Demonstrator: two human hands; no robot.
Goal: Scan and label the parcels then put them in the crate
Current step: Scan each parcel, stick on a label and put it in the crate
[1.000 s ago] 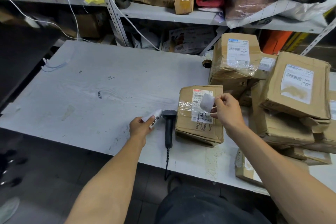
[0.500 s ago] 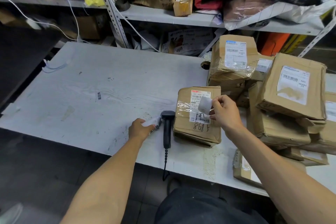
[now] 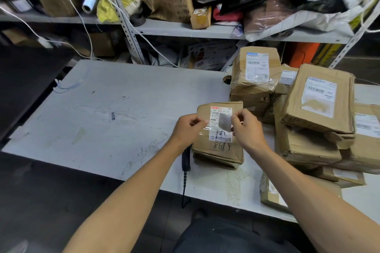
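Note:
A brown cardboard parcel (image 3: 218,150) with a printed shipping label and handwritten digits lies flat on the grey table (image 3: 123,98) in front of me. My right hand (image 3: 248,131) pinches a small sticker label (image 3: 225,122) just above the parcel's shipping label, its grey back facing me. My left hand (image 3: 188,129) is at the parcel's left edge, thumb and fingers curled together, with nothing visible between them. The black handheld scanner (image 3: 186,160) lies left of the parcel, mostly hidden under my left wrist. Its cord hangs over the table's front edge. No crate is in view.
A pile of brown labelled parcels (image 3: 316,100) fills the table's right side, with a taller stack (image 3: 255,72) behind. Another parcel (image 3: 269,191) lies at the front edge under my right forearm. Cluttered metal shelves (image 3: 185,31) stand behind the table.
My left hand has risen from the table beside the scanner to the parcel's left edge; the paper strip it held is no longer seen. My right hand still holds the sticker.

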